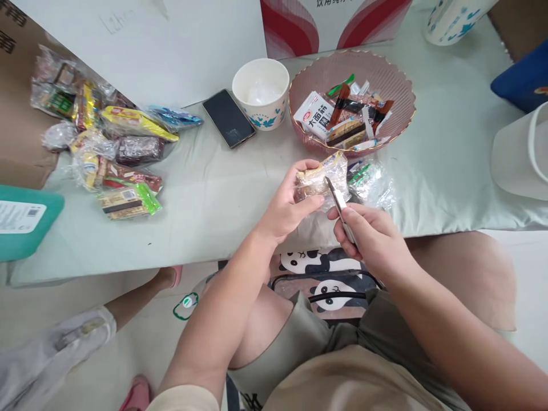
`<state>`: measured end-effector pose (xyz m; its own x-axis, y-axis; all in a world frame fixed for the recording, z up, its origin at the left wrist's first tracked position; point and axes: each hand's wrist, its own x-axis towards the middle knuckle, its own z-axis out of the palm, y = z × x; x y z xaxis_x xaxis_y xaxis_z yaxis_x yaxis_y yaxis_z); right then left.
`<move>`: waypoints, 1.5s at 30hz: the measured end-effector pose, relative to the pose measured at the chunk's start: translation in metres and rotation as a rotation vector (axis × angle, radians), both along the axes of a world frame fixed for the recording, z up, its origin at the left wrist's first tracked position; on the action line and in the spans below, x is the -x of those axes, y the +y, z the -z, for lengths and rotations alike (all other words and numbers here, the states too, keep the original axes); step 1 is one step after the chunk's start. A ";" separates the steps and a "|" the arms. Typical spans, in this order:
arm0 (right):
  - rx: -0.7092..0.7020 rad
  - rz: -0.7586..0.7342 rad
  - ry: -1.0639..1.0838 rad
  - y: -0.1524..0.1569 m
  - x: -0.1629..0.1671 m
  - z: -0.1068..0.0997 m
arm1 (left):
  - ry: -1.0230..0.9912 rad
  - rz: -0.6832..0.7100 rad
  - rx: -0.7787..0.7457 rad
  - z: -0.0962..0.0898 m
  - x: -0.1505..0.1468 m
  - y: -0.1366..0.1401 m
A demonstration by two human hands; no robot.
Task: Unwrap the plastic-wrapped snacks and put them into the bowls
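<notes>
Left hand: grip closed, fingers and thumb pinching a film-wrapped snack, which I place over the bench, just in front of the pink bowl. Right hand: grip curled firmly around a slim knife, its dark tip lying across the wrapper in my view. Whether the tip touches the film, I cannot tell.

Hazards, my judgement:
1. Left thumb lies near the blade; a skid on slick film could carry the edge into it.
2. Excess pressure could drive the point through the film and break the contents.
3. Slack film may fold under the tip rather than part, inviting more force.
4. A loose pinch would let the packet twist under load.

Materials: wrapper thin, clear, creased, glossy, with golden-brown contents showing. Knife straight and narrow, pale metallic body. Bowl fluted, translucent, wavy gilt rim; glossy packets heaped inside. Crumpled clear packaging sits just right of the snack. Bench covering pale green, faintly sheened, rippled along the front edge. Paper cup tapered, white with blue leaves; phone a flat dark slab beside it.
</notes>
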<state>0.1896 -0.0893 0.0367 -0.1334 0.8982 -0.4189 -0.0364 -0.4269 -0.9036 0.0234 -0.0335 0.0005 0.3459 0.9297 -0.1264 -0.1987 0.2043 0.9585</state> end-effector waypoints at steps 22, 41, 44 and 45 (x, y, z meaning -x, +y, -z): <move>-0.495 0.096 -1.257 0.038 -0.162 0.037 | -0.250 -0.126 0.205 -0.019 0.010 0.012; -0.559 0.232 -0.340 0.012 -0.039 -0.008 | -0.129 0.173 0.142 -0.016 0.010 0.004; -0.485 0.441 -0.144 0.010 -0.045 -0.002 | -0.179 0.142 0.156 -0.016 0.012 0.005; -0.457 0.484 -0.079 0.010 -0.047 0.000 | -0.204 0.133 0.156 -0.016 0.012 0.006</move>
